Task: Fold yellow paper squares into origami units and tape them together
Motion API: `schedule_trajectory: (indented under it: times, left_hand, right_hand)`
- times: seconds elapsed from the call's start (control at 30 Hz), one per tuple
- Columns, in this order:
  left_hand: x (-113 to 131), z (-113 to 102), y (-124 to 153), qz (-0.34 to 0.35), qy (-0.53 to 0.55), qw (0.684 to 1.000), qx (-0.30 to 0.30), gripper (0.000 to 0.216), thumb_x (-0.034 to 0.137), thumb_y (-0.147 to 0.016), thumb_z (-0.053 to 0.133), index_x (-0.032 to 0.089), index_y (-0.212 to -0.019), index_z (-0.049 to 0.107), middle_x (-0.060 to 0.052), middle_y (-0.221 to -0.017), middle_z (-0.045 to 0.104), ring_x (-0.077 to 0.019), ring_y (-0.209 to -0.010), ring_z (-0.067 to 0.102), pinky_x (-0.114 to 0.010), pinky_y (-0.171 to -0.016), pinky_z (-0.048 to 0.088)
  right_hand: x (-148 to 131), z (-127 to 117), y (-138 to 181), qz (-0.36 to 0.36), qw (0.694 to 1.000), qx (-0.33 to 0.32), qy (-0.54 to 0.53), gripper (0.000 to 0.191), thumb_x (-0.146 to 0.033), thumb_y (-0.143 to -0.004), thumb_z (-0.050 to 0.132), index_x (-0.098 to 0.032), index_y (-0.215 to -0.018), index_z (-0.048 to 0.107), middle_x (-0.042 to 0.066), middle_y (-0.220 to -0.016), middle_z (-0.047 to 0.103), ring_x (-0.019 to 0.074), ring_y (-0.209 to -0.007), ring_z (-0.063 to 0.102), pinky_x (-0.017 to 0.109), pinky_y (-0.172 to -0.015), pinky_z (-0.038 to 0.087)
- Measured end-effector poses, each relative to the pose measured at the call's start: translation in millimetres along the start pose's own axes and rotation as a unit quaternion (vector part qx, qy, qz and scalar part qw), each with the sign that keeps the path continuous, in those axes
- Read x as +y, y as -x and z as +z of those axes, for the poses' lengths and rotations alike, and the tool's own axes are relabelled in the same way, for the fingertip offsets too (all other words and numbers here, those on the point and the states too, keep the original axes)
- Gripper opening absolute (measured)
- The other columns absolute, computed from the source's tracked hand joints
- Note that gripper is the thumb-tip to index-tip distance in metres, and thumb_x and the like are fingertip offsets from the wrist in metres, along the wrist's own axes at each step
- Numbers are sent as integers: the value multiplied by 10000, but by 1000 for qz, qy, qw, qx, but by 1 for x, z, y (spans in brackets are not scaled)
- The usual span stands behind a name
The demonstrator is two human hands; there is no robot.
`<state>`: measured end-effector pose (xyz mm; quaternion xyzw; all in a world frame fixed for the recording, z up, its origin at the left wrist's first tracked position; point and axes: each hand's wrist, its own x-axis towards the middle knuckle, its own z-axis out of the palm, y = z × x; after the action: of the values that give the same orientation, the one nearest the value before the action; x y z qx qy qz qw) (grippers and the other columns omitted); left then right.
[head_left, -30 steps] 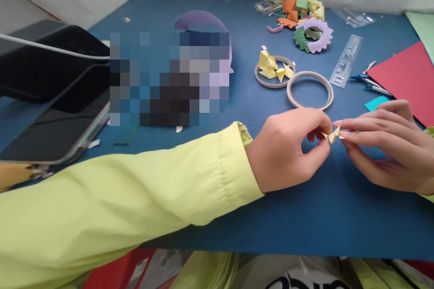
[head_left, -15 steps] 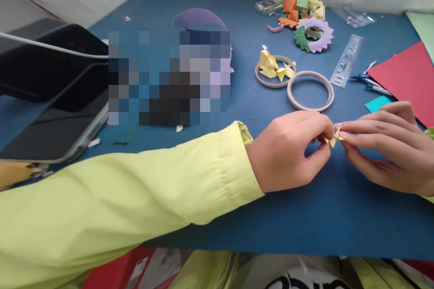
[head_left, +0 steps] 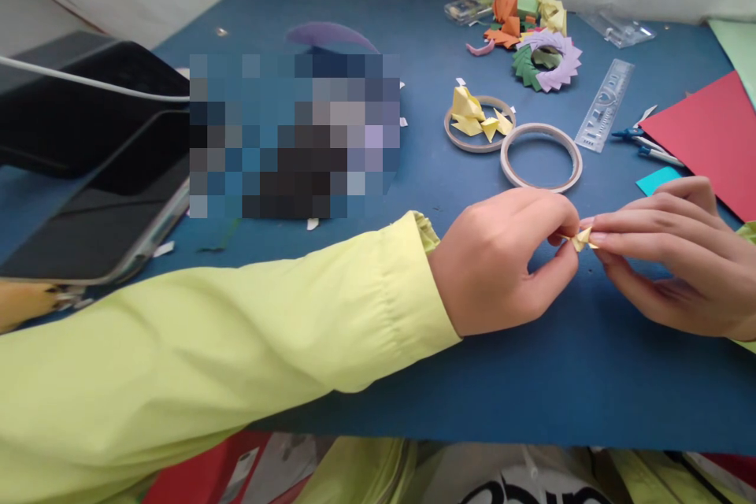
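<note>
Between my two hands is a small folded yellow paper piece (head_left: 582, 239), pinched by the fingertips just above the blue table. My left hand (head_left: 511, 260) is closed, thumb and forefinger gripping the piece's left side. From the right, my right hand (head_left: 679, 256) pinches the other side with thumb and fingers. Most of the piece is covered by the fingers. Just beyond my left hand lies a tape roll (head_left: 540, 187), touching a second tape ring (head_left: 450, 140) that holds several folded yellow paper pieces (head_left: 468, 106).
A clear ruler (head_left: 605, 106), pens (head_left: 658, 155), a cyan paper (head_left: 657, 180) and red paper (head_left: 709, 134) lie at the right. A green-and-purple paper ring (head_left: 558, 75) and orange folded pieces (head_left: 505, 8) sit at the back. A phone (head_left: 112, 197) is at the left.
The yellow piece has turned slightly between my fingertips, and my left fingers have shifted a little. The purple curved shape at the back has moved left and shows less.
</note>
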<state>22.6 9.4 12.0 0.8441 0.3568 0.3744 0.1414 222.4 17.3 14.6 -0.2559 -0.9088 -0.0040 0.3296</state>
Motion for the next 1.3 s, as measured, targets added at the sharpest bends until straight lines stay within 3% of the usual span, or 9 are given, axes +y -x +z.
schedule_trajectory:
  times: [0.17,0.53,0.9,1.07,1.3]
  left_hand:
    - [-1,-1,-1,0,8,1000,-9,122,101,-816,504,219,-791,521,-10,-793,662,-149,-760,616,-278,-666,476]
    - [0,-1,-1,-4,37,999,-17,123,70,-805,499,188,-812,532,-7,-749,625,-123,-695,560,-250,-570,419]
    - [-4,-4,-2,-1,50,998,-33,125,48,-804,470,159,-809,528,-15,-719,568,-108,-585,460,-250,-546,396]
    - [-7,-2,-3,-45,125,990,-49,86,71,-808,498,142,-786,542,10,-677,542,-81,-545,425,-216,-524,389]
    - [-2,0,0,-35,172,982,-73,76,55,-791,526,126,-772,545,23,-672,538,-57,-549,437,-173,-521,390]
  right_hand:
    - [-1,0,-1,35,999,17,-33,397,-112,-812,618,-221,-1174,501,43,-881,705,172,-723,653,364,-686,432]
    - [-3,3,-2,34,999,-4,-34,212,-113,-835,608,-228,-1011,583,12,-823,695,148,-708,653,327,-681,451]
    - [0,8,2,129,974,2,-187,238,-96,-816,613,-208,-1025,598,9,-855,671,127,-763,632,266,-657,530]
    - [0,10,4,162,971,46,-172,253,-104,-791,649,-202,-1022,613,5,-880,682,104,-740,638,218,-656,531]
    - [-1,6,-4,71,990,32,-116,268,-25,-781,586,-184,-996,607,27,-744,648,131,-678,611,295,-646,499]
